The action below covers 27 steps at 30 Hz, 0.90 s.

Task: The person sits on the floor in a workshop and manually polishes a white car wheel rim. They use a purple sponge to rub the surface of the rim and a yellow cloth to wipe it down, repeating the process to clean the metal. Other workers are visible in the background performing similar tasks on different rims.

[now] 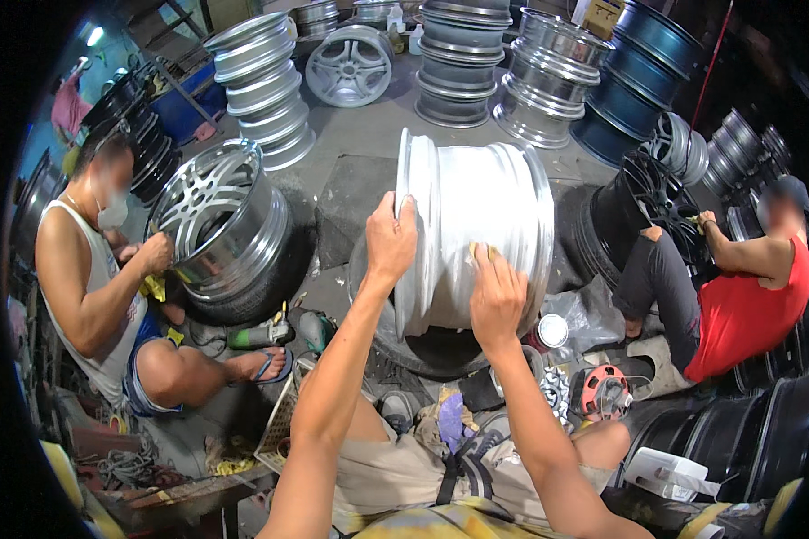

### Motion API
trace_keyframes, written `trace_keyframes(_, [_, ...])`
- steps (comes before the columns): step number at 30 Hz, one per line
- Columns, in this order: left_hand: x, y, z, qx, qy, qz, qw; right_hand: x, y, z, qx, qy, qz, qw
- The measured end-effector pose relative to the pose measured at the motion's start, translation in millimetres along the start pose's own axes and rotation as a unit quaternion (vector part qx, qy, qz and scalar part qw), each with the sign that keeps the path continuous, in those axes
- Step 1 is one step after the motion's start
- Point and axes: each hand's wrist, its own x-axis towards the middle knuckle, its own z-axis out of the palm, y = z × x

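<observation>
A pale silver wheel rim [476,193] lies on its side in front of me, its barrel facing up. My left hand [392,241] is closed around the rim's left lip, with the fingers partly hidden. Pinched in my right hand [499,292] is a small yellowish-tan piece [482,249], perhaps sandpaper or a pad, pressed to the barrel's surface. Beneath the wheel rim shows a dark tyre [422,357].
One person on the left handles a polished wheel rim [265,229]; another in a red top works at a black one [643,211]. Stacked wheel rims [262,94] stand behind. Nearby are a green power tool [259,336], a white-lidded can [553,331] and an orange reel [605,391].
</observation>
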Motion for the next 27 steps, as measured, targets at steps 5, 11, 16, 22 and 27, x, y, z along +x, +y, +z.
trace_keyframes(5, [-2, 2, -5, 0.019, -0.017, 0.002, 1.0, -35, -10, -12, 0.007, -0.061, 0.042, 0.997])
trace_keyframes(11, [1, -4, -4, 0.011, 0.001, 0.022, 1.0, 0, -14, -2, 0.038, -0.017, 0.031, 0.999])
trace_keyframes(16, [-2, 4, -4, 0.011, -0.01, 0.018, 1.0, -34, -11, -6, 0.019, -0.06, 0.043, 0.997])
trace_keyframes(22, [-2, -5, -3, -0.004, 0.008, 0.026, 1.0, -25, -15, -1, 0.036, -0.018, 0.024, 0.999])
trace_keyframes(27, [0, -1, 2, -0.015, 0.001, 0.017, 1.0, -5, -11, 3, 0.039, -0.013, 0.008, 0.999])
